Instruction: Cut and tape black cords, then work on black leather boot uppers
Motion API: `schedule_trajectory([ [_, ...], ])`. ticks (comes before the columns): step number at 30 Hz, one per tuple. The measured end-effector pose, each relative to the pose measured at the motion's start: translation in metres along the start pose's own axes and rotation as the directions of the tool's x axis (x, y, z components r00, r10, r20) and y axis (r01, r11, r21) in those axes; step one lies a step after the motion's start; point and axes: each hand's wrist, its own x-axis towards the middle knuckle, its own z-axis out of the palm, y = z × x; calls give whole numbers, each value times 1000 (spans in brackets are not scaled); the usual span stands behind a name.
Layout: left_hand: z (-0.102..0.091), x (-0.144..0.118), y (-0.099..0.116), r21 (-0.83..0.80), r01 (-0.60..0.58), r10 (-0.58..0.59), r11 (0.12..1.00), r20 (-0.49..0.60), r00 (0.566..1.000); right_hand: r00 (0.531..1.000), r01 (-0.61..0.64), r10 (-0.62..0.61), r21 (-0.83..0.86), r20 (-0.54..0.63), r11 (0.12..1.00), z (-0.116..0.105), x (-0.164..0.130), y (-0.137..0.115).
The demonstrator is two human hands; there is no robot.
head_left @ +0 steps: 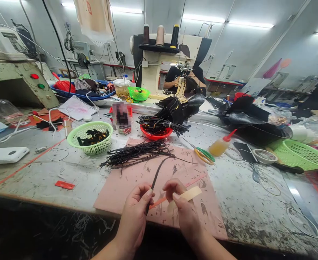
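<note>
Fingers of the left hand [136,209] pinch a thin black strip [155,176] near the front edge of the pink mat [137,180]; the strip rises above the fingertips. Beside it, the right hand [181,206] holds a beige strip [189,194] between its fingers.

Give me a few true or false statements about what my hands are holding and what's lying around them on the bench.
1. The left hand pinches a thin black strip. True.
2. The right hand holds scissors. False: it holds a pale flat stick; the scissors lie on the table.
3. Both hands are over a pink mat. True.
4. The green basket beyond the left hand is empty. False: it holds small dark pieces.
</note>
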Motion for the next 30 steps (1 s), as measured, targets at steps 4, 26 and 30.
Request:
schedule_trajectory([
  [4,1,3,1,13,7,-7,1000,6,1000,997,-5,8,-44,71,999,1,4,-11],
  [26,5,-5,-3,-1,-37,37,999,93,995,975,-194,220,353,-35,915,19,4,6],
  [30,3,-5,-4,59,-94,87,994,107,990,967,-216,248,325,-57,921,18,5,6],
])
